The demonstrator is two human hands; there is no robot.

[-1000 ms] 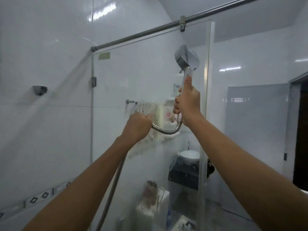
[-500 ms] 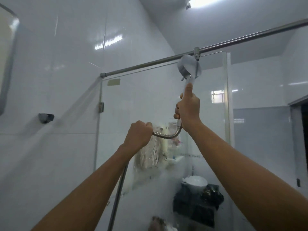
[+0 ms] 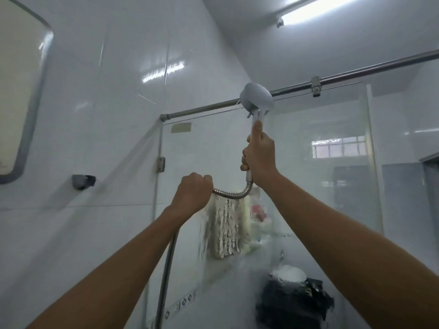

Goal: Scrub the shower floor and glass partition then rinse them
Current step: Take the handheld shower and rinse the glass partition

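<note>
The white tiled wall [image 3: 99,129] filled the left of the frame, and a ceiling tube light [image 3: 316,10] glowed at the upper right. The clear glass partition [image 3: 209,150] stood upright straight ahead of me, from the centre to the right, its top edge just under the steel rail [image 3: 380,65]. The shower floor lay below the frame, out of sight.

The ribbed metal hose [image 3: 232,195] rose from the lower centre and curved up into the handle. The round grey plastic shower head [image 3: 256,98] sat at the upper centre, in front of the rail, with its handle upright and its face turned left; thin jets left it.

My right hand [image 3: 260,157] was wrapped round the handle, thumb laid up along it. My left hand [image 3: 193,193], lower and to the left, was fisted round the hose. I judged this to be rinsing: the next sweep needed the face turned onto the pane's top edge.
</note>
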